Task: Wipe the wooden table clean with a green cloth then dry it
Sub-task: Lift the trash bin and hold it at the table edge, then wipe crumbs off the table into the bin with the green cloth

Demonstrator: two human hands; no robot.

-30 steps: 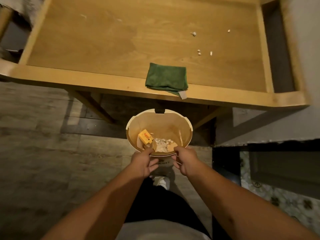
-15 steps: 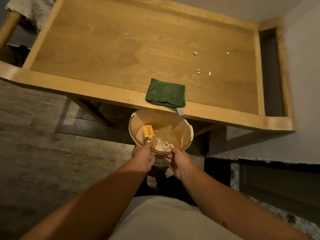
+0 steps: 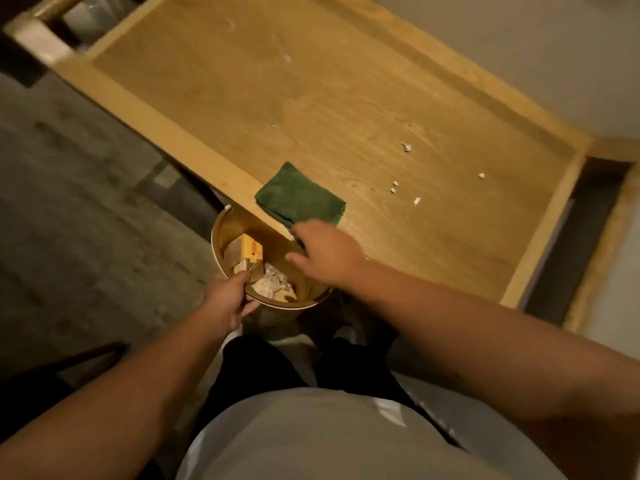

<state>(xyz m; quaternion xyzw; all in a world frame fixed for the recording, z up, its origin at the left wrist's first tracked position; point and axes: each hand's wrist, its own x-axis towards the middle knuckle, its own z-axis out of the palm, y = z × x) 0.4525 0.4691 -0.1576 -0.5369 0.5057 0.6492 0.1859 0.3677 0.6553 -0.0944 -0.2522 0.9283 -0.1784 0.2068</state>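
Observation:
A folded green cloth (image 3: 300,195) lies on the near edge of the wooden table (image 3: 332,98). Several small white crumbs (image 3: 394,188) are scattered on the tabletop to the right of it. My left hand (image 3: 228,299) grips the near rim of a round tan bin (image 3: 221,230) held just under the table's edge; inside lie a yellow carton and crumpled paper. My right hand (image 3: 325,252) hovers over the table's edge, fingers spread, its fingertips at the cloth's near corner, holding nothing.
The table has a raised rim all round, and a dark gap (image 3: 581,237) separates its right end from the wall. Grey tiled floor (image 3: 69,202) lies to the left. My legs and shoes stand right behind the bin.
My right hand has let go of the bin's rim and moved up to the cloth's near corner. The left hand still holds the bin, now tucked under the table's edge. The view has swung round.

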